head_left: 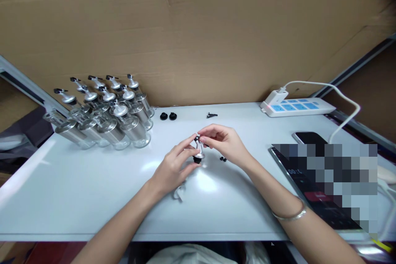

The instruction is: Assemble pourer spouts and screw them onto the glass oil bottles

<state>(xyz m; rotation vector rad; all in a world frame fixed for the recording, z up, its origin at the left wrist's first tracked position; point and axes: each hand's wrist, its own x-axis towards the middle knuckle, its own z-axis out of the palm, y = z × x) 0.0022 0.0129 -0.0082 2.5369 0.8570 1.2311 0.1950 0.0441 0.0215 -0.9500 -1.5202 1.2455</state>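
Silver pourer spout (200, 155) is upright between my two hands, above the white table (93, 194) and roughly central in the head view. My left hand (175, 167) holds it from the left: thumb low by the black base, index finger up at the black tip, another finger across the silver body, so the grasp is narrow and spans the height of the piece. My right hand (225, 142) comes in from the right at the upper end, thumb and index finger nearly together beside the tip; a bit of black shows by these fingertips, but I cannot tell whether they grip it or only touch the spout. The remaining right fingers are curled. Just right of the spout, below my right hand, lie some small black pieces (223, 159). A pale translucent piece (179, 193) lies near my left hand, on the side towards me. Farther off, beyond both hands, are two black stoppers (168, 116) side by side and, to their right, slim black parts (212, 115). Well to the left stands a cluster of glass bottles (133, 130) with metallic sleeves, topped by similar silver spouts. At right: white power strip (298, 109) near the cardboard (198, 41), with a phone (305, 137) on the nearer side.
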